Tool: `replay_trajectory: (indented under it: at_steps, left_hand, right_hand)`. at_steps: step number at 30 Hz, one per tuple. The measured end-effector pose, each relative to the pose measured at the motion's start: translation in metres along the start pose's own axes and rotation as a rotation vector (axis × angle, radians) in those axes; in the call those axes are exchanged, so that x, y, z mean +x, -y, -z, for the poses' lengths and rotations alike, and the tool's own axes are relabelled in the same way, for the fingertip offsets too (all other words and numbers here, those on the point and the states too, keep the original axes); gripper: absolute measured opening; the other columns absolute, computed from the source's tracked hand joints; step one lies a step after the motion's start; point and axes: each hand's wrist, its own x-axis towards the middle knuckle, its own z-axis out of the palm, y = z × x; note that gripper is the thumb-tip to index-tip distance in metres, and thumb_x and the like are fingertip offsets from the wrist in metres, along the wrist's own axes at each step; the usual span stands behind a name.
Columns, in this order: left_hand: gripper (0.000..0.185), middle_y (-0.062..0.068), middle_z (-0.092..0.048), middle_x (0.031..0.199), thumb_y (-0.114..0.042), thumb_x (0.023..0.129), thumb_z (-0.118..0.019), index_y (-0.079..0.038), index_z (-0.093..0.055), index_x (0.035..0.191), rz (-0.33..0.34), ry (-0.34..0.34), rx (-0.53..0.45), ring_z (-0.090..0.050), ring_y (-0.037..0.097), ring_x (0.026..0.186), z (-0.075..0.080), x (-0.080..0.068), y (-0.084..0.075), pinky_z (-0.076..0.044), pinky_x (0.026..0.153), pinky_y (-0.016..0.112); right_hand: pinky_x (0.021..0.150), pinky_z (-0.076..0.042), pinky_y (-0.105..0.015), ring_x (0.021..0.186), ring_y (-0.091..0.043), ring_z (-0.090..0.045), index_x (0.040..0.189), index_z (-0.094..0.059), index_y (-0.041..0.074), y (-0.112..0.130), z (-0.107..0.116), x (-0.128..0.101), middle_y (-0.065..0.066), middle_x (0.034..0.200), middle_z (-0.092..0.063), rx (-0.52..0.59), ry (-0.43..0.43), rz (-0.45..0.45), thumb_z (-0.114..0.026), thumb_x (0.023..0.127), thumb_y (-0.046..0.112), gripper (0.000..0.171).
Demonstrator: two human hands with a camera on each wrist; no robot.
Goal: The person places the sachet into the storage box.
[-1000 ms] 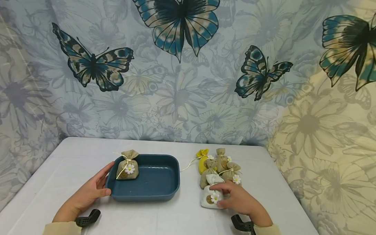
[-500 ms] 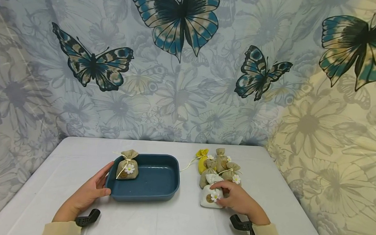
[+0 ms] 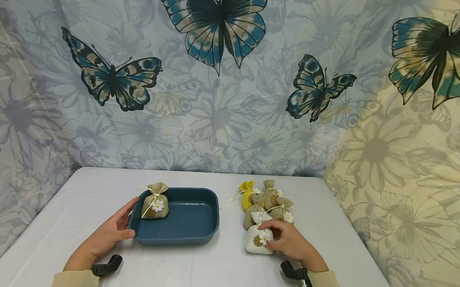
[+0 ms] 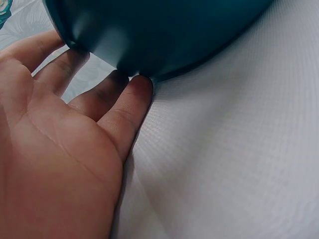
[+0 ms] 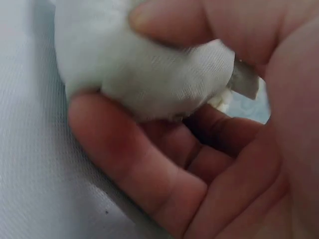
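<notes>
White pouch is pinched in the right hand, pickup underway; left hand rests flat-fingered against the blue tray; probably lift next, clearing the other sachets.

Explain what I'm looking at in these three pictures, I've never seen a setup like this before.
A person works at a white table wearing three cameras. The wide picture comes from a head camera; the two close-ups come from cameras on each wrist. The left hand rests against the side of a blue tray, which holds one tan pouch. The right hand grips a white pouch with a daisy on it; the right wrist view shows the fingers curled round it. More pouches, tan and one yellow pouch, are bunched behind it.
</notes>
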Motion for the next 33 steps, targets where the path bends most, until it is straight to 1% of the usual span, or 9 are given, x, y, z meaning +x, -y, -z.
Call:
replay_trajectory:
  at_steps: [5, 8, 14, 17, 20, 23, 26, 30, 33]
  left_hand:
    - [0.094, 0.022, 0.006, 0.163, -0.001, 0.094, -0.068, -0.01, -0.003, 0.161, 0.004, 0.003, -0.006, 0.003, 0.05, 0.143, 0.001, 0.001, 0.0, -0.036, 0.101, 0.018]
    - [0.094, 0.022, 0.006, 0.163, -0.001, 0.094, -0.068, -0.011, -0.003, 0.162, 0.008, 0.002, -0.007, 0.004, 0.049, 0.144, 0.001, 0.002, 0.0, -0.035, 0.101, 0.017]
    - [0.095, 0.022, 0.005, 0.163, -0.003, 0.094, -0.069, -0.011, -0.004, 0.162, 0.018, -0.01, 0.007, 0.001, 0.05, 0.144, 0.002, 0.002, -0.001, -0.037, 0.099, 0.018]
    - [0.095, 0.022, 0.004, 0.163, -0.003, 0.094, -0.069, -0.01, -0.004, 0.162, 0.018, -0.018, 0.009, -0.001, 0.051, 0.144, 0.002, 0.001, -0.003, -0.038, 0.099, 0.019]
    - [0.095, 0.022, 0.004, 0.163, -0.003, 0.094, -0.069, -0.01, -0.004, 0.161, 0.023, -0.023, 0.002, -0.002, 0.051, 0.144, 0.001, 0.001, -0.004, -0.039, 0.099, 0.019]
    - [0.095, 0.021, 0.006, 0.163, -0.005, 0.094, -0.069, -0.009, -0.003, 0.161, 0.035, -0.02, -0.008, 0.0, 0.05, 0.144, -0.002, 0.0, -0.005, -0.038, 0.099, 0.019]
    - [0.095, 0.02, 0.007, 0.164, -0.006, 0.094, -0.069, -0.009, -0.002, 0.161, 0.047, -0.022, -0.009, 0.002, 0.05, 0.144, -0.003, 0.0, -0.005, -0.038, 0.099, 0.018]
    - [0.095, 0.021, 0.007, 0.163, -0.005, 0.094, -0.07, -0.009, -0.002, 0.161, 0.046, -0.026, -0.013, 0.003, 0.05, 0.144, -0.004, -0.001, -0.004, -0.038, 0.099, 0.018]
    - [0.095, 0.021, 0.007, 0.163, -0.005, 0.094, -0.07, -0.009, -0.003, 0.161, 0.039, -0.026, -0.017, 0.002, 0.05, 0.144, -0.004, 0.0, -0.004, -0.038, 0.099, 0.019]
  right_hand:
    - [0.064, -0.056, -0.032, 0.082, -0.018, -0.063, 0.122, -0.061, -0.008, -0.002, 0.007, -0.003, -0.013, 0.112, -0.063, 0.194, -0.041, 0.024, -0.074, 0.078, -0.009, 0.046]
    - [0.068, -0.056, -0.033, 0.088, -0.02, -0.063, 0.123, -0.058, -0.011, 0.002, 0.013, -0.006, -0.012, 0.115, -0.063, 0.238, -0.087, 0.026, -0.073, 0.079, -0.011, 0.046]
    - [0.061, -0.056, -0.039, 0.085, -0.024, -0.062, 0.125, -0.061, -0.006, 0.029, 0.018, -0.005, -0.016, 0.121, -0.058, 0.123, -0.196, -0.038, -0.075, 0.082, -0.008, 0.045]
    - [0.06, -0.056, -0.043, 0.08, -0.024, -0.061, 0.125, -0.064, -0.001, 0.046, 0.017, -0.002, -0.018, 0.119, -0.056, 0.047, -0.241, -0.035, -0.075, 0.084, -0.004, 0.044]
    - [0.059, -0.056, -0.04, 0.074, -0.023, -0.058, 0.125, -0.066, 0.005, 0.061, 0.013, 0.0, -0.018, 0.106, -0.058, -0.031, -0.299, -0.008, -0.076, 0.085, -0.004, 0.042]
    - [0.06, -0.055, -0.034, 0.078, -0.022, -0.059, 0.124, -0.068, 0.009, 0.073, 0.006, 0.003, -0.016, 0.104, -0.058, -0.078, -0.353, -0.01, -0.077, 0.084, -0.003, 0.042]
    - [0.064, -0.053, -0.03, 0.088, -0.022, -0.06, 0.124, -0.069, 0.013, 0.082, -0.004, 0.01, -0.012, 0.117, -0.057, -0.101, -0.367, -0.036, -0.077, 0.086, 0.001, 0.041]
    - [0.06, -0.049, -0.029, 0.083, -0.025, -0.056, 0.124, -0.07, 0.018, 0.094, -0.016, 0.027, -0.01, 0.109, -0.059, -0.128, -0.347, -0.051, -0.076, 0.086, 0.003, 0.041]
    - [0.056, -0.047, -0.03, 0.077, -0.026, -0.052, 0.122, -0.071, 0.02, 0.102, -0.025, 0.043, -0.009, 0.099, -0.058, -0.102, -0.346, -0.057, -0.075, 0.085, -0.001, 0.043]
